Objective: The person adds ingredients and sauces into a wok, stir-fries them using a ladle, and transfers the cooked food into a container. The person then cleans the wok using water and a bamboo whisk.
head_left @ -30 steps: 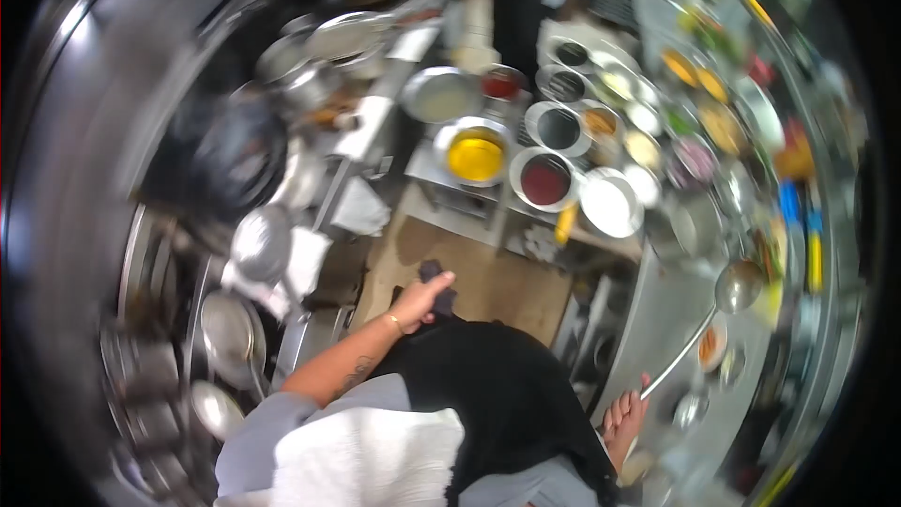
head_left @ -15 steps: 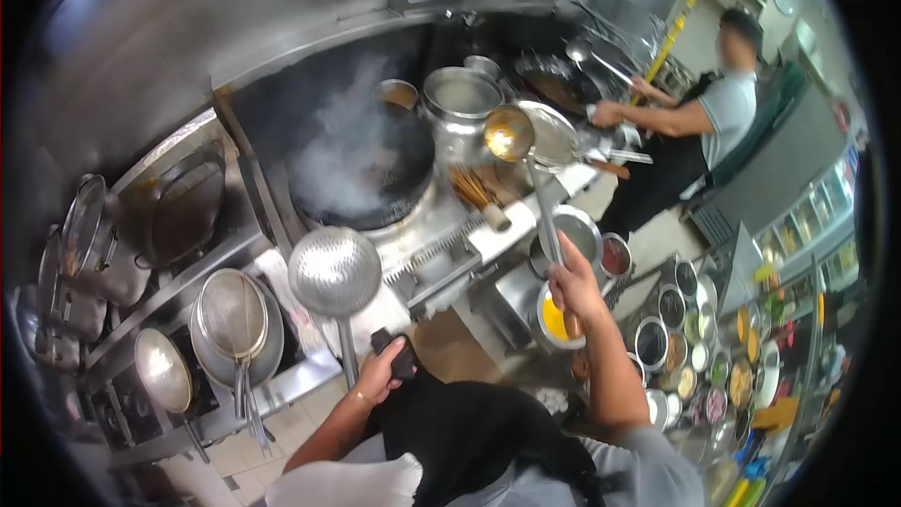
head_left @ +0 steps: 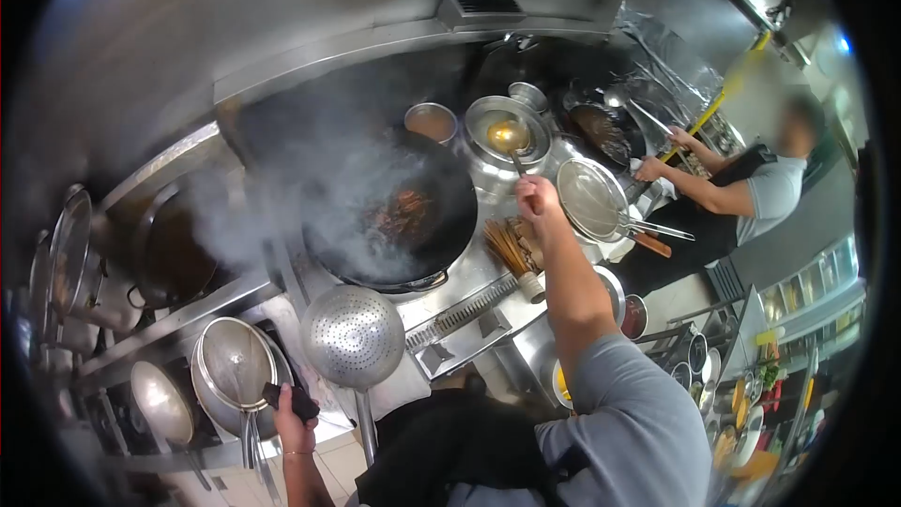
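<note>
- The right hand (head_left: 537, 197) reaches forward with its fingers closed around the handle of a long-handled metal ladle (head_left: 508, 136).
- The ladle's bowl, shining golden, is at the mouth of a round silver metal pot (head_left: 483, 111); whether it touches the contents cannot be told.
- The left hand (head_left: 297, 432) has its fingers wrapped around a small dark pad (head_left: 293, 401), in front of a round mesh strainer (head_left: 235, 357).
- Between the hands, a large round black wok (head_left: 453, 225) holds a heap of brown food (head_left: 404, 216), with pale steam or smoke (head_left: 300, 197) over its left part.
- A perforated silver metal skimmer (head_left: 354, 338) lies just beside the wok's near edge.
- A bundle of thin wooden sticks (head_left: 507, 252) rests right of the wok, near a wide, pale mesh sieve (head_left: 588, 197).
- Farther right, a co-worker in a grey shirt (head_left: 774, 188) stands with both hands at another dark wok (head_left: 638, 139).
</note>
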Available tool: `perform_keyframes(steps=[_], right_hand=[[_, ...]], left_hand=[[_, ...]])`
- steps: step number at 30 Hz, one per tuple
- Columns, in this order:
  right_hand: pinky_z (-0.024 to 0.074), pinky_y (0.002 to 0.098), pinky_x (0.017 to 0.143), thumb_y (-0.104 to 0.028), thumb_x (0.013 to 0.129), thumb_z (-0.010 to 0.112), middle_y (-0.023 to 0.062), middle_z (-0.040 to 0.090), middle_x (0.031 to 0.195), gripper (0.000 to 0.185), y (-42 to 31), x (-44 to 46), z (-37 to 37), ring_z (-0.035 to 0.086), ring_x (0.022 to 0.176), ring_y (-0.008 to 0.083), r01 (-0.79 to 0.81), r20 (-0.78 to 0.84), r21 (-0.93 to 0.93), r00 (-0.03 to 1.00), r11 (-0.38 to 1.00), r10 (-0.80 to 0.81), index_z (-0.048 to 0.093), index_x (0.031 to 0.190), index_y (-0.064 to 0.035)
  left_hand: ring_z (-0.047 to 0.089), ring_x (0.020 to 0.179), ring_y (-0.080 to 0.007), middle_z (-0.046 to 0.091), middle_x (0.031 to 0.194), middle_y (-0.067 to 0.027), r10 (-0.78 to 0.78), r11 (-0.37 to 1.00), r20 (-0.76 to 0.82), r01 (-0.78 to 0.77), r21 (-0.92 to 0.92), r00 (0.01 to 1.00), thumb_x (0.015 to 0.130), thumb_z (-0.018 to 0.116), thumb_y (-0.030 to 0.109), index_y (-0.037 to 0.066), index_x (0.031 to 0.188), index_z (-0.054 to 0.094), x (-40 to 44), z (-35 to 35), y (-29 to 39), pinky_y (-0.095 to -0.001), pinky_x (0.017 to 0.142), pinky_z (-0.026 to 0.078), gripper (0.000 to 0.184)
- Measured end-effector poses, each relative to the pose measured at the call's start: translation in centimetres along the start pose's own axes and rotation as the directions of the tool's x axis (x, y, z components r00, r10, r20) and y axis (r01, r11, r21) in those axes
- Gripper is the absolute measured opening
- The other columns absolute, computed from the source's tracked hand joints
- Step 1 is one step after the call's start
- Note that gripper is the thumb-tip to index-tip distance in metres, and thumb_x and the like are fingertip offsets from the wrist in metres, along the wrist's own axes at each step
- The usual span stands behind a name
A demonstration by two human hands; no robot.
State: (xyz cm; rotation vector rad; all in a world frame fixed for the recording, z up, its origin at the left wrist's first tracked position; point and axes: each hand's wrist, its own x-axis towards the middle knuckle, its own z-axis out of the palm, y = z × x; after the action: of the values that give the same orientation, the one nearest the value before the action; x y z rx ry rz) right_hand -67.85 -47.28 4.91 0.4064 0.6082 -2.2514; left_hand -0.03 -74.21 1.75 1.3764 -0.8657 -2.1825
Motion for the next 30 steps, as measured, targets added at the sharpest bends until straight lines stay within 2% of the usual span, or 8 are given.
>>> perform_keyframes(steps=[6, 18, 20, 22, 23, 25, 27, 30], right_hand=[[0.041, 0.0208, 0.038, -0.005, 0.107, 0.047, 0.0043, 0.049, 0.074, 0.006, 1.1, -9.4, -0.4, 0.046, 0.049, 0.0072, -0.062, 0.315, -0.052, 0.946, 0.997, 0.075, 0.048, 0.103, -0.0009], [0.032, 0.0217, 0.038, -0.002, 0.101, 0.056, -0.0006, 0.049, 0.081, 0.045, 5.7, -20.1, 2.3, 0.041, 0.05, 0.0049, -0.29, 0.135, -0.514, 0.902, 0.807, 0.41, 0.048, 0.144, -0.0127], [0.0374, 0.0257, 0.038, -0.002, 0.099, 0.057, 0.0018, 0.053, 0.08, 0.055, 7.6, -19.5, 1.2, 0.044, 0.049, 0.0077, -0.176, 0.05, -0.725, 0.951, 0.665, 0.306, 0.043, 0.151, -0.0094], [0.0397, 0.0284, 0.039, -0.001, 0.096, 0.057, 0.0058, 0.06, 0.081, 0.068, 8.5, -18.5, -0.3, 0.048, 0.049, 0.0103, 0.147, 0.172, -0.974, 0.975, 0.174, 0.139, 0.035, 0.16, -0.0085], [0.0553, 0.0404, 0.053, -0.002, 0.095, 0.058, 0.0186, 0.072, 0.088, 0.076, 7.9, -18.8, 0.1, 0.067, 0.061, 0.0274, 0.242, 0.241, -0.97, 0.969, -0.005, 0.053, 0.029, 0.165, -0.0081], [0.0567, 0.0419, 0.059, -0.002, 0.095, 0.056, 0.0221, 0.072, 0.091, 0.073, 4.7, -17.7, 0.5, 0.069, 0.063, 0.0291, 0.31, 0.352, -0.907, 0.93, -0.286, -0.108, 0.032, 0.164, -0.0074], [0.0567, 0.0516, 0.09, -0.004, 0.095, 0.051, 0.0364, 0.069, 0.113, 0.068, 0.8, -14.8, 0.4, 0.074, 0.099, 0.0435, 0.217, 0.5, -0.696, 0.83, -0.684, -0.246, 0.036, 0.162, -0.0071], [0.052, 0.054, 0.1, -0.005, 0.096, 0.048, 0.0367, 0.068, 0.119, 0.067, -2.2, -8.9, 1.4, 0.066, 0.117, 0.0483, -0.056, 0.332, -0.749, 0.831, -0.66, -0.447, 0.035, 0.162, -0.0047]], left_hand=[[0.065, 0.064, -0.0148, 0.062, 0.078, 0.0009, -0.014, 1.0, -0.106, 0.012, -0.013, 0.994, 0.101, 0.066, 0.049, 0.015, 0.098, 0.06, -5.0, 1.9, -3.9, -0.0236, 0.039, 0.035, 0.034], [0.058, 0.06, -0.0111, 0.064, 0.078, -0.0021, 0.072, 0.996, -0.014, -0.073, -0.045, 0.997, 0.103, 0.066, 0.04, 0.013, 0.097, 0.059, -7.8, 9.1, -7.8, -0.024, 0.044, 0.036, 0.028], [0.059, 0.063, -0.0099, 0.064, 0.079, 0.0008, 0.089, 0.994, -0.047, -0.092, -0.058, 0.995, 0.101, 0.068, 0.042, 0.016, 0.097, 0.061, -7.7, 8.5, -7.7, -0.0246, 0.045, 0.035, 0.028], [0.06, 0.066, -0.0081, 0.064, 0.08, 0.0052, 0.061, 0.997, -0.149, -0.067, -0.04, 0.987, 0.098, 0.07, 0.044, 0.02, 0.099, 0.064, -8.5, 7.6, -7.0, -0.0251, 0.047, 0.035, 0.026], [0.06, 0.069, -0.0065, 0.064, 0.081, 0.0083, 0.085, 0.996, -0.154, -0.088, -0.007, 0.984, 0.097, 0.071, 0.047, 0.023, 0.097, 0.065, -8.3, 5.7, -7.2, -0.0258, 0.049, 0.035, 0.024], [0.059, 0.065, -0.0069, 0.062, 0.079, 0.0079, 0.121, 0.992, -0.153, -0.117, 0.035, 0.981, 0.098, 0.068, 0.046, 0.021, 0.098, 0.067, -10.0, 3.8, -6.5, -0.0259, 0.049, 0.035, 0.025], [0.059, 0.064, -0.0096, 0.061, 0.079, 0.0047, 0.195, 0.981, -0.065, -0.195, 0.011, 0.979, 0.099, 0.067, 0.038, 0.016, 0.098, 0.066, -8.2, -3.1, -9.1, -0.0275, 0.053, 0.043, 0.022], [0.069, 0.084, -0.0232, 0.074, 0.099, -0.0071, 0.083, 0.995, -0.099, -0.087, -0.041, 0.992, 0.094, 0.069, 0.039, 0.011, 0.11, 0.068, -8.9, -6.2, -11.2, -0.0345, 0.066, 0.053, 0.033]])
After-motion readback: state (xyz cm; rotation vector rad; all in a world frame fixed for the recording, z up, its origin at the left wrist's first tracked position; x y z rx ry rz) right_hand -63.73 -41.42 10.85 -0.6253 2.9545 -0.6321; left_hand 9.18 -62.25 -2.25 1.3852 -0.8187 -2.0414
